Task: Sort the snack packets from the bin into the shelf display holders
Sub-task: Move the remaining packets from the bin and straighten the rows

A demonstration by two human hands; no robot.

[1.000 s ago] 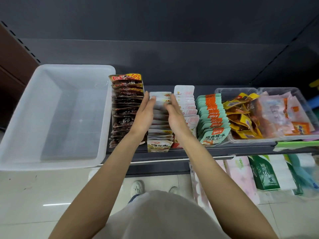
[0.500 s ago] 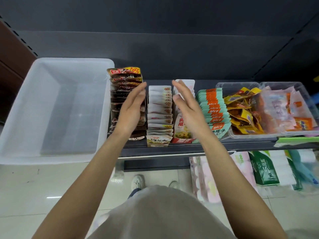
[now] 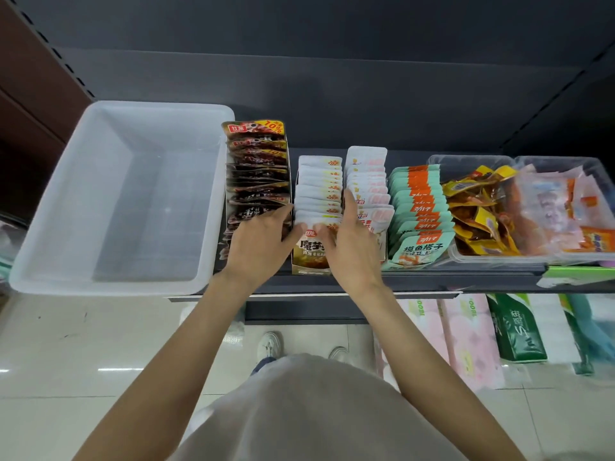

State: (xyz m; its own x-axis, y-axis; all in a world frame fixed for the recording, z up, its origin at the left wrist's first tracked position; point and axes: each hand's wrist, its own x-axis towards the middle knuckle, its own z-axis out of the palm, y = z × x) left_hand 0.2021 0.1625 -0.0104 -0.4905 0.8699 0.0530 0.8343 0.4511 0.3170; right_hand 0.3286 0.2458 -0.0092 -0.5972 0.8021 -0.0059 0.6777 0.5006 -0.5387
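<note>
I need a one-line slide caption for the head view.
Both hands, left and right, squeeze the white packet row beside an empty bin.

Head view under even, bright overhead light. The pale floor carries streaks of white glare at lower left; the translucent bin shows soft sheen. The dark shelf back at top stays dim, with a faint shadow above the packets. Wide-angle distortion bows straight edges near the frame borders. The far right edge and the shirt at bottom appear soft and smeared.
</note>
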